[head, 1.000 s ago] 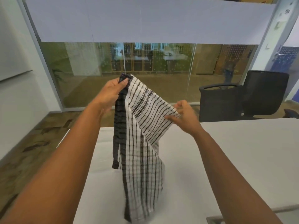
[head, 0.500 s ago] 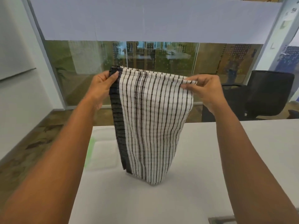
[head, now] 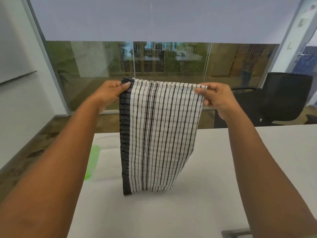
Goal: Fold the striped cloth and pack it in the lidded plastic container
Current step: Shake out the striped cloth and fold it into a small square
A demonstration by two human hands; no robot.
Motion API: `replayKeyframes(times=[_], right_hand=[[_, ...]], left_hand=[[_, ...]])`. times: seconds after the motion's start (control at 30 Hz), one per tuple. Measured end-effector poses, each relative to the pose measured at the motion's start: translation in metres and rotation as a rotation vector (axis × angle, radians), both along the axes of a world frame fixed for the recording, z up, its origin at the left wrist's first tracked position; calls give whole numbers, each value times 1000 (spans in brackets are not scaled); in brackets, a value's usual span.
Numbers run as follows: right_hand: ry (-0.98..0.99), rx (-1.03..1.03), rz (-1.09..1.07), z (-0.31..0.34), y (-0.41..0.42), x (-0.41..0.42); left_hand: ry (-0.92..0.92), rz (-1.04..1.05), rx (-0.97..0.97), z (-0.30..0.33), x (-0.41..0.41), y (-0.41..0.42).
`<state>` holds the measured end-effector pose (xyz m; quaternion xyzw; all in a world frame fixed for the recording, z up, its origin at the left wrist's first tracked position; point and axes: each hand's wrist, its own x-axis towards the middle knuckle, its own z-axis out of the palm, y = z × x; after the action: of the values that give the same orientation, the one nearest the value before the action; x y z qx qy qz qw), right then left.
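The striped cloth [head: 159, 134] is held up by its top corners, pinched by the left hand [head: 109, 93] and right hand [head: 217, 98], above the tabletop's [head: 171, 212] far-left corner; mid-fold, halving comes next, the container [head: 103, 162] waiting behind

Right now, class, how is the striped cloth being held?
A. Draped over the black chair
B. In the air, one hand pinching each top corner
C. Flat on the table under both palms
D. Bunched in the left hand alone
B: the left hand and right hand each pinch a top corner of the striped cloth, which hangs above the table.
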<state>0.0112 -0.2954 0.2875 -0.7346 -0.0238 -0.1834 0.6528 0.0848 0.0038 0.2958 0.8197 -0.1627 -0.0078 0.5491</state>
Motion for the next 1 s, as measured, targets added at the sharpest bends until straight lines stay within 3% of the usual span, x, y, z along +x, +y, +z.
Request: replayKeyframes(times=[0.07, 0.13, 0.2, 0.37, 0.53, 0.63, 0.77, 0.9, 1.0], right_hand=[[111, 25, -38, -10, 2, 13], [154, 44, -77, -18, 6, 24], [121, 13, -145, -24, 10, 35], [-102, 70, -194, -13, 7, 42], [-199, 114, -45, -3, -5, 23], [-107, 42, 99, -7, -21, 1], [202, -188, 352, -36, -41, -30], [488, -460, 547, -79, -44, -53], [664, -485, 669, -107, -37, -69]], left_hand=[[105, 36, 80, -7, 8, -6], [254, 21, -20, -14, 13, -12], [292, 34, -156, -18, 17, -19], [89, 79, -371, -12, 26, -36], [-64, 14, -414, -10, 21, -29], [-24, -173, -266, -21, 13, -11], [215, -478, 21, -53, -3, 11], [433, -591, 329, -101, -17, 12], [598, -676, 519, -134, -32, 7]])
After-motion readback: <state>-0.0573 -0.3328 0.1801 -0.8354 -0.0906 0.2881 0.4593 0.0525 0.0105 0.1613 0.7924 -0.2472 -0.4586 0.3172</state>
